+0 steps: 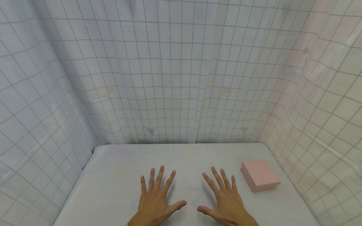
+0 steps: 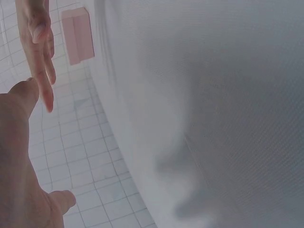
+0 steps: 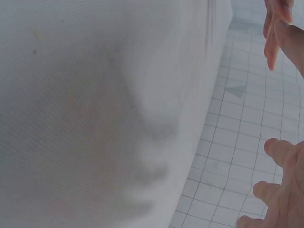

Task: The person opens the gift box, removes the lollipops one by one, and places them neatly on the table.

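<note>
In the head view, both hands are spread over the white tabletop point(image 1: 107, 175), backs up, fingers straight and fanned, thumbs turned in toward each other; the left hand point(image 1: 154, 201) and the right hand point(image 1: 227, 201) hold nothing, and a gap lies between the thumbs. A pink lidded box point(image 1: 261, 173) (the small step along its edge suggests a lid over a base) sits on the right side of the tabletop, to the right of the right hand and somewhat farther forward. The right hand is plainly the nearer one, its little finger near the box's left side but apart from it, while the left hand is well away across the middle. The box lies flat and a little turned; its top looks close to square, so I judge only loosely that the longer side runs forward, its far end leaning left. A grid-lined curtain point(image 1: 181, 78) rises behind the tabletop. In the left wrist view, parts of both hands show at the left edge, with finger shadows on the tabletop that suggest the hands are raised off it; the pink box appears beyond the right hand. In the right wrist view, fingers of both hands show along the right edge, pinching nothing, and the box is out of sight.
</note>
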Action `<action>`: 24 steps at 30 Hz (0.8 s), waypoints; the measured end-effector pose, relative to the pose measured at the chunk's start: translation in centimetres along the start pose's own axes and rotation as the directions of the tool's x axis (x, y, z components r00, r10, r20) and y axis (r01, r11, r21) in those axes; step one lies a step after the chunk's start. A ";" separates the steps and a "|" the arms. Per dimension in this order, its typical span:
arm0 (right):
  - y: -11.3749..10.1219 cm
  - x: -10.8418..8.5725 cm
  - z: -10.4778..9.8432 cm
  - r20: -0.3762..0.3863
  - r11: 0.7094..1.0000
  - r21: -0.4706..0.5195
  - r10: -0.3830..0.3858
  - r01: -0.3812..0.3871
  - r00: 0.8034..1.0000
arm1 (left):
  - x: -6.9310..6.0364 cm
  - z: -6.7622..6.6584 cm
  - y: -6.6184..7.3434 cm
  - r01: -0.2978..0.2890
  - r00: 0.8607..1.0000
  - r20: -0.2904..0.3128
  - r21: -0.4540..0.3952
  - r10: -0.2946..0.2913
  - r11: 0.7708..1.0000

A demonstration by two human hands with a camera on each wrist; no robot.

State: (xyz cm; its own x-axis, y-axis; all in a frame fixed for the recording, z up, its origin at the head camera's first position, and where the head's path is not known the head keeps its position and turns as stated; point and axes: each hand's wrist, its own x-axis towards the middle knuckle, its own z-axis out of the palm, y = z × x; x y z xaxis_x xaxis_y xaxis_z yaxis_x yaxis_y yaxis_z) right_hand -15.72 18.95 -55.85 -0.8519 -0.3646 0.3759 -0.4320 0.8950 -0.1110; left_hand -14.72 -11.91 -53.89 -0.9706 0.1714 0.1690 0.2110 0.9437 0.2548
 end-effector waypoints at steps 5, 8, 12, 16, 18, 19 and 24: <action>0.0 0.1 -0.1 -0.009 1.000 0.005 0.006 -0.006 1.000 | -0.1 -0.2 0.1 -0.001 1.000 -0.010 0.012 0.002 1.000; 0.1 0.1 -0.1 -0.011 1.000 0.006 0.015 -0.014 1.000 | -0.1 -0.2 0.1 0.001 1.000 -0.014 0.017 0.000 1.000; 0.3 -0.1 -0.3 -0.013 1.000 0.013 0.024 -0.024 1.000 | -0.3 -0.2 0.0 0.005 1.000 -0.018 0.012 -0.005 1.000; 0.8 -0.2 -0.5 -0.024 0.999 0.016 0.031 -0.031 0.999 | -0.4 -0.1 0.1 0.005 1.000 -0.025 0.012 -0.005 1.000; 1.2 -0.1 -0.6 -0.029 0.999 0.016 0.036 -0.035 0.999 | -0.4 -0.1 0.2 0.005 1.000 -0.026 0.010 -0.005 1.000; 1.4 -0.1 -0.7 -0.032 0.999 0.018 0.038 -0.037 0.999 | -0.4 -0.1 0.2 0.004 1.000 -0.027 0.009 -0.004 1.000; 2.3 0.0 -1.1 -0.050 0.998 0.032 0.048 -0.046 0.998 | -0.4 -0.1 0.5 0.006 1.000 -0.026 0.001 -0.006 1.000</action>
State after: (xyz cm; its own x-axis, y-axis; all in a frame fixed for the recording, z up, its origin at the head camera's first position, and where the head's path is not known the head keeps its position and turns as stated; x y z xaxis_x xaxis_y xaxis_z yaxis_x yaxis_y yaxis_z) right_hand -16.45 21.31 -55.12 -0.8556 -0.3082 0.4158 -0.4016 0.9021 -0.1577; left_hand -14.18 -11.52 -53.76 -0.9684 0.1586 0.1926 0.2055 0.9449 0.2548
